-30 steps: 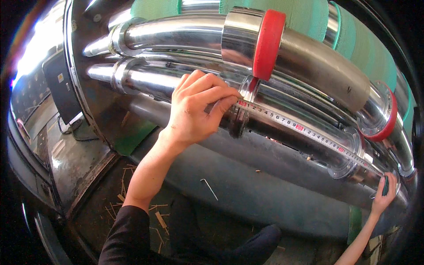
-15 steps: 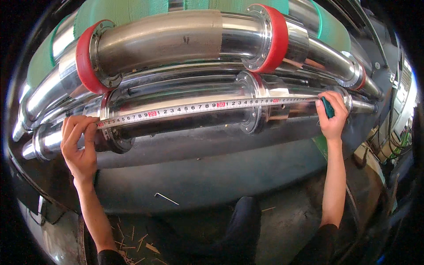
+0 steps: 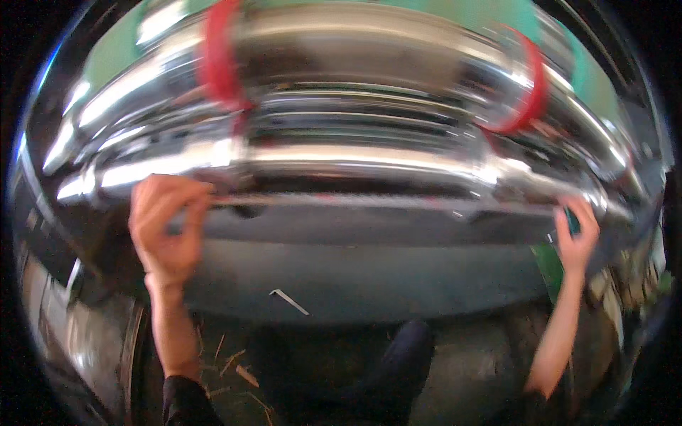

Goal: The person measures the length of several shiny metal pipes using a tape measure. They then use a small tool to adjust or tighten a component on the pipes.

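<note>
A tape measure's blade (image 3: 341, 201) is stretched nearly level between my two hands, just in front of the lower edge of a shiny metal roller (image 3: 362, 157). My left hand (image 3: 167, 231) is closed, thumb and fingertips pinching the blade near the roller's left flange. Over on the right, my right hand (image 3: 579, 238) grips the small dark green case (image 3: 572, 221) below the roller's right part. Motion blur smears the blade's markings, and fingers hide part of the case.
Behind lies a larger metal roller (image 3: 355, 46) with red rings (image 3: 220, 60) around it and green-covered cylinders (image 3: 110, 60) beyond. An L-shaped hex key (image 3: 291, 302) rests on the dark grey surface (image 3: 398, 273). Wood scraps (image 3: 247, 376) litter the floor beside my leg (image 3: 408, 355).
The blade has come down from across the roller's front to its lower edge, still stretched between both hands. The view has shifted, with the rollers now farther right and higher.
</note>
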Available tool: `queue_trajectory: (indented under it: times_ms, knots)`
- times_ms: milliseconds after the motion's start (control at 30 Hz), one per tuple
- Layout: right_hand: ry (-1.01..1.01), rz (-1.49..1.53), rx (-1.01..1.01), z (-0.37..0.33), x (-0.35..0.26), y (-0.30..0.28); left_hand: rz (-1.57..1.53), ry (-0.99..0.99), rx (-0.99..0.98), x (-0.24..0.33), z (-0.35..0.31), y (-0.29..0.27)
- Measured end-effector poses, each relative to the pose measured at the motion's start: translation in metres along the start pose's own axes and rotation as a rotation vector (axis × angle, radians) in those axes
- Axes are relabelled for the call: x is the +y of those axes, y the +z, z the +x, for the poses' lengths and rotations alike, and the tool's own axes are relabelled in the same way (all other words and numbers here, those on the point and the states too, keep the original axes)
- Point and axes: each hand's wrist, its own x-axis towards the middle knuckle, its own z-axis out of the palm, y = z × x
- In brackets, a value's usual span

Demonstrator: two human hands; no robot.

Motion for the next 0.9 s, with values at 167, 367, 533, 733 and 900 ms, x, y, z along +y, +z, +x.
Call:
queue_trajectory:
  times_ms: [167,367,533,733,900]
  knots:
    - [0.151,-0.096,-0.345,-0.088,-0.003,-0.024,-0.694,-0.633,0.027,-0.015,-0.078,0.026]
    - [0.372,-0.097,-0.585,-0.116,-0.029,-0.006,-1.675,-0.773,0.150,-0.042,-0.079,0.098]
    - [0.428,-0.073,-0.523,-0.125,-0.024,-0.020,-1.787,-0.765,0.249,-0.029,-0.064,0.118]
    - [0.377,-0.161,-0.441,-0.128,-0.018,-0.024,-1.715,-0.836,0.350,-0.017,-0.058,0.117]
    - [0.356,-0.129,-0.431,-0.121,-0.022,-0.019,-1.735,-0.847,0.332,-0.020,-0.055,0.116]
